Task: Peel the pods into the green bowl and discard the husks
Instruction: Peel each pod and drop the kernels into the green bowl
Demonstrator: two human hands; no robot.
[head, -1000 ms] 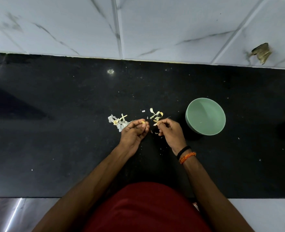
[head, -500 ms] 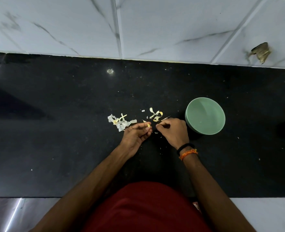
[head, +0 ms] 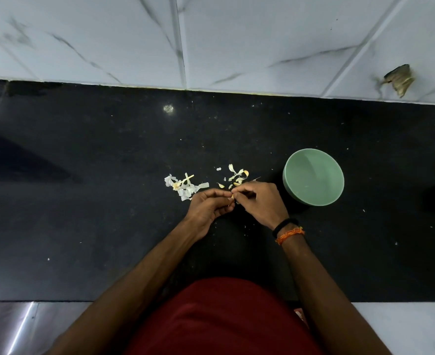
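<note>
Head view, near to far. Red garment at near counter (head: 83, 226) edge. Mid-counter: left hand (head: 208, 207) and right hand (head: 261, 203) meeting fingertip to fingertip, both pinching small pale pod (head: 232, 197). Likely step: stripping husk. Just beyond hands: husks (head: 185, 187) in two loose scatters. Right of hands, near: green bowl (head: 313, 176), seemingly empty. Next: free clean pod, carry right over bowl rim, drop; shed skin onto husk scatter. Beyond: tiled wall (head: 237, 42) at far edge.
</note>
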